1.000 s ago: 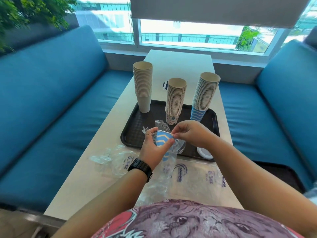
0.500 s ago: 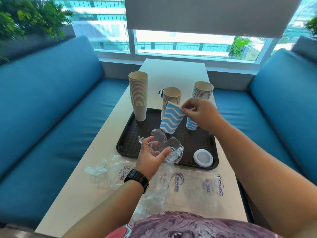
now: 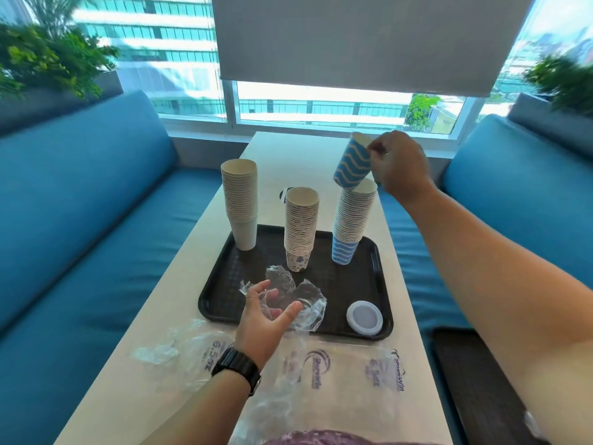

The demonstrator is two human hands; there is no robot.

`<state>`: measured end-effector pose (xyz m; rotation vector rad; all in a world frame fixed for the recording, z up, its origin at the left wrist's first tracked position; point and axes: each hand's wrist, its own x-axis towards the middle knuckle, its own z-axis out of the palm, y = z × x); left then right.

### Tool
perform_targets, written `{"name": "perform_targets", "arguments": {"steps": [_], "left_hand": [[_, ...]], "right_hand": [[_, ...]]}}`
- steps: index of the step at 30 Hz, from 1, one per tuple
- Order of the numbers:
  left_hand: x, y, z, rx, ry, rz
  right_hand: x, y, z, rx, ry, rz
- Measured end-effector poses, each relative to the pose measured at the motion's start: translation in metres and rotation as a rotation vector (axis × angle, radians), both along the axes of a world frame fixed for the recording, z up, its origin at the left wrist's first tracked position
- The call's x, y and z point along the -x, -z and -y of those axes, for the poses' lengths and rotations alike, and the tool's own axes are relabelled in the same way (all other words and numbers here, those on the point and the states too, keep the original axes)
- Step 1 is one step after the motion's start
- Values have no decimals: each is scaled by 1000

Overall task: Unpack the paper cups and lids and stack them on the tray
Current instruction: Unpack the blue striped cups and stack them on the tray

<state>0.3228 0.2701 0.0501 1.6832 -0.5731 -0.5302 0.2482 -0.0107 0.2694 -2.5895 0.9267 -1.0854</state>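
Above the blue stack, right-hand fingers pinch the wavy cup's rim.

Right hand pinches blue cup above blue-wave stack.

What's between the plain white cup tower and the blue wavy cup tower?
Another cup stack, with small dark prints, stands on the tray between them, seen from the head camera.

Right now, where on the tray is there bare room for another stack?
Bare patches on the tray: the left strip below the plain stack, and between the wave stack and the lid. The front middle is crowded by crumpled wrap and the left hand.
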Motion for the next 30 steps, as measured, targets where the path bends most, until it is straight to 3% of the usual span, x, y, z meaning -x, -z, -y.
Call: {"name": "perform_targets", "arguments": {"steps": [6,23,30], "left_hand": [[-2,1,-1,-7,8,10],[-1,-3,-2,-13,12,-6],[-5,-6,-4,-5,23,-34]], "right_hand": [[0,10,4,95,45,-144],[1,48,-7,93,48,-318],[3,59,-11,63,73,-301]]}}
